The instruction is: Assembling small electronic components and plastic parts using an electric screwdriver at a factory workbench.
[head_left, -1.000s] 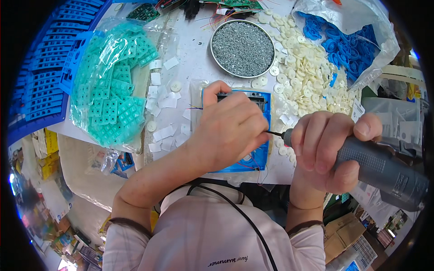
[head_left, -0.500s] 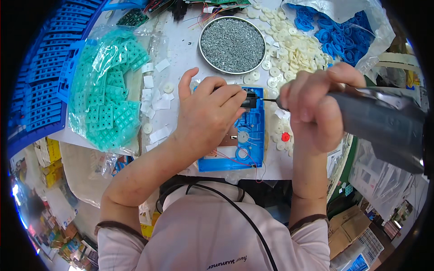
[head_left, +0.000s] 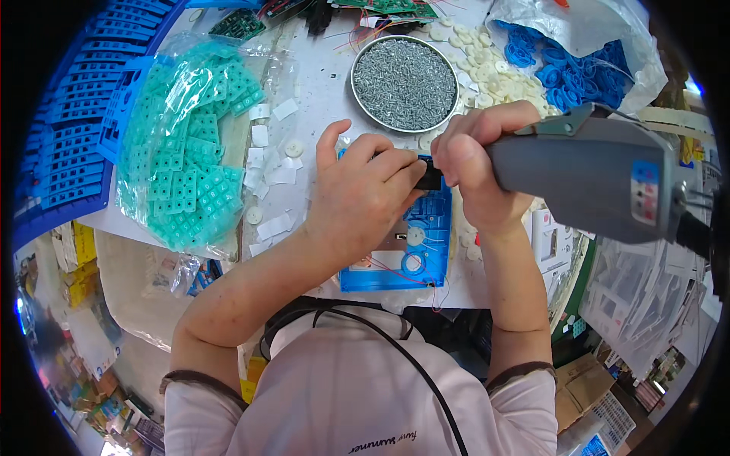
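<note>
In the middle, the left hand (head_left: 355, 190) holds a black part (head_left: 432, 179) at the blue case (head_left: 435, 228), and the right hand (head_left: 483, 173) grips a gray driver (head_left: 582, 167).

Smooth plastic driver (head_left: 582, 171), shiny metal screws (head_left: 405, 85)

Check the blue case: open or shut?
Open: the blue case has its inside showing, with a pale disc uncovered near the left hand.

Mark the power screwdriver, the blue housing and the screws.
Power screwdriver (head_left: 582, 169): head view, middle of its gray body.
Blue housing (head_left: 372, 283): head view, wall nearest the person.
Screws (head_left: 405, 82): head view, middle of the pile.
</note>
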{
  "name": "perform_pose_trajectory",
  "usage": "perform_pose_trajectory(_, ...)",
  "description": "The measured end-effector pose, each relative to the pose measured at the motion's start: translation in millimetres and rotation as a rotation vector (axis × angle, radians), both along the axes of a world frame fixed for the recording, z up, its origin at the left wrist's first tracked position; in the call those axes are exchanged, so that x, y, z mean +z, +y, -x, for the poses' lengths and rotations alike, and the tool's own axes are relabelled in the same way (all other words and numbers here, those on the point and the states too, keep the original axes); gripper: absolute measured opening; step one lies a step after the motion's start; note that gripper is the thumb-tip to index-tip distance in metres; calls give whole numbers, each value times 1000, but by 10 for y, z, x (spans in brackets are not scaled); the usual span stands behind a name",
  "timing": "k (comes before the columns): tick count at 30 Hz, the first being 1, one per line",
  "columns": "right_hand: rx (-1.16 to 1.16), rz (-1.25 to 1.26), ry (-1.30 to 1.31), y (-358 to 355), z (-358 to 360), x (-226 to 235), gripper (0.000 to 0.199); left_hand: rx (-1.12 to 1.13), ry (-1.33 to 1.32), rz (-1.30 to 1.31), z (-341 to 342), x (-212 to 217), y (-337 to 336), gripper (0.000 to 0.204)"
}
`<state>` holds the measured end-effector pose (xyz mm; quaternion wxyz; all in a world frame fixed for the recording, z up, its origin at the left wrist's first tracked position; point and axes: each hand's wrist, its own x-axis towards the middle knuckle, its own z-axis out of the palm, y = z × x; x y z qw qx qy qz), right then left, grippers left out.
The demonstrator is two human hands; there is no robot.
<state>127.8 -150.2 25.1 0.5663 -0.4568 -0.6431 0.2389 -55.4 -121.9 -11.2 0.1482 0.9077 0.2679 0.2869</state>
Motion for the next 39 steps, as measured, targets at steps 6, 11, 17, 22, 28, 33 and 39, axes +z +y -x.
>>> perform_pose_trajectory(6,149,91,469,14,-72,26,34,-118,5,131,-45,-68,64,25)
perform_pose_trajectory(11,329,-85,523,-165,-515,563,81,-240,-19,21,45,322,103,18)
perform_pose_trajectory(17,546,168,571,-478,-921,708,90,-26,-12,453,1225,1390,-81,65)
perform_pose_trajectory(22,-226,671,21,-255,-1843,317,48,-45,569,770,2798,1342,69,74)
perform_pose_trajectory(28,-478,330,-812,705,-2171,-283,31,619,1101,824,4718,-9,-145,69)
perform_pose_trajectory(33,-606,253,-1204,1069,-2299,-565,19,620,931,732,4446,-369,-302,52)
perform_pose_trajectory(39,-758,219,-1178,830,-2248,-370,18,175,764,797,2659,284,-626,35)
